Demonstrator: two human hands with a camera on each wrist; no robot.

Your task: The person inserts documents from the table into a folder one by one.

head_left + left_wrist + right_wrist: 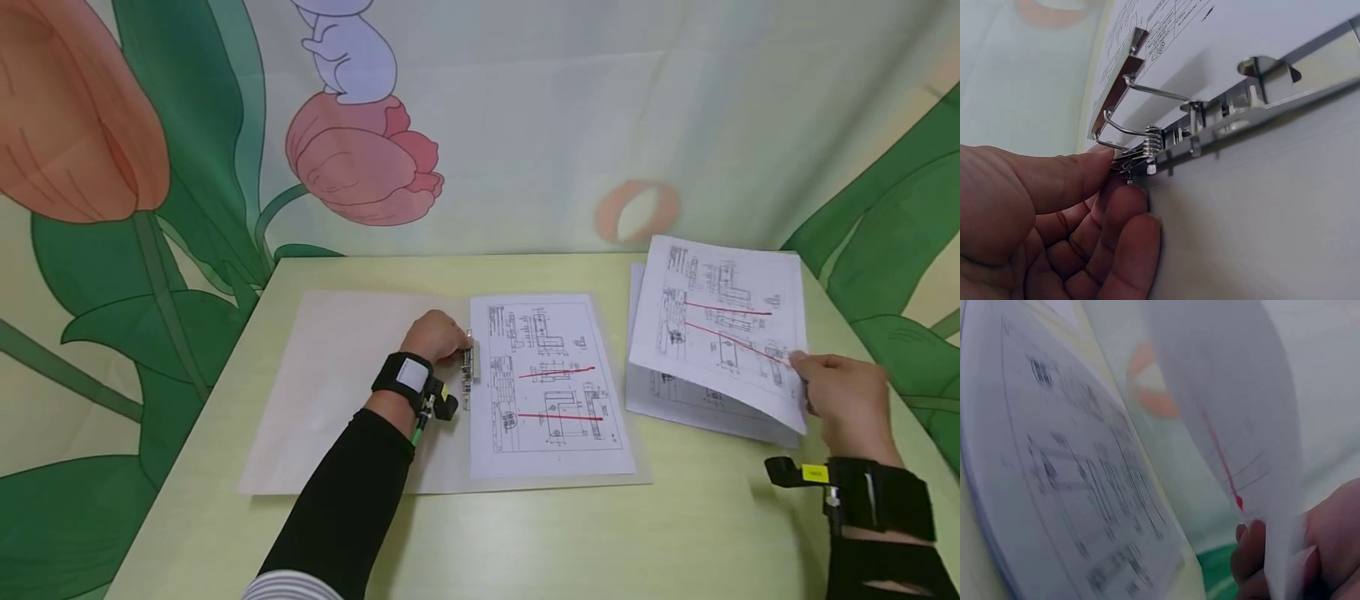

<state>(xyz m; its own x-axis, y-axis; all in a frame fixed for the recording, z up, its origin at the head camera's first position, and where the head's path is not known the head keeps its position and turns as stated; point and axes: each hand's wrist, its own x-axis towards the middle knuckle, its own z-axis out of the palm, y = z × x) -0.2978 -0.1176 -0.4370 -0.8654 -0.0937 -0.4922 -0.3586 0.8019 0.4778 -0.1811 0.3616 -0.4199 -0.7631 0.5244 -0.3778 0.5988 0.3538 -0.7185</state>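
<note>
An open pale folder lies flat on the table, with a printed drawing sheet marked in red on its right half. My left hand pinches the metal spring clip at the folder's spine; in the left wrist view the thumb and fingers squeeze the clip's wire lever, and its bar stands raised above the sheet. My right hand pinches the corner of one drawing sheet, lifting it off a stack of sheets. The right wrist view shows that lifted sheet above the stack.
The light yellow-green table has its front edge near me. A curtain printed with tulips and leaves hangs close behind the table's far edge. Black wrist straps with cameras sit on both my forearms.
</note>
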